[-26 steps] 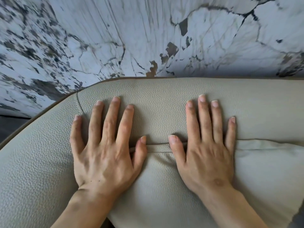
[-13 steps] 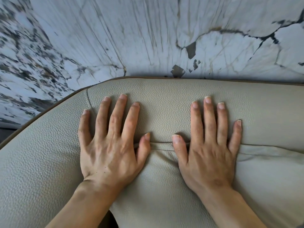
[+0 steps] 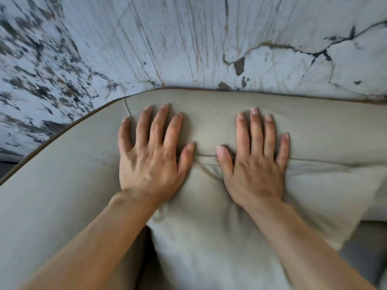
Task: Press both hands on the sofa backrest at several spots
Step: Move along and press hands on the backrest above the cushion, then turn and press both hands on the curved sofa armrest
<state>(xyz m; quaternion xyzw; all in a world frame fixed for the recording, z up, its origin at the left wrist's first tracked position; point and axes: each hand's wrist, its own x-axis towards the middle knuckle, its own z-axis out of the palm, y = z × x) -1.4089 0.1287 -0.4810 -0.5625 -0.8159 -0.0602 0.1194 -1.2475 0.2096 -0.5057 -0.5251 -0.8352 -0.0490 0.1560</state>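
Head view shows your left hand [image 3: 150,162] and right hand [image 3: 254,168] still flat, fingers spread, gripping nothing, on the beige sofa backrest [image 3: 209,105] against the marble wall [image 3: 188,38], now pulled farther back along it, suggesting this press is ending.

Both palms are hidden against the backrest [image 3: 209,105]; the cushion [image 3: 199,237] below it runs off the bottom edge, blurred.
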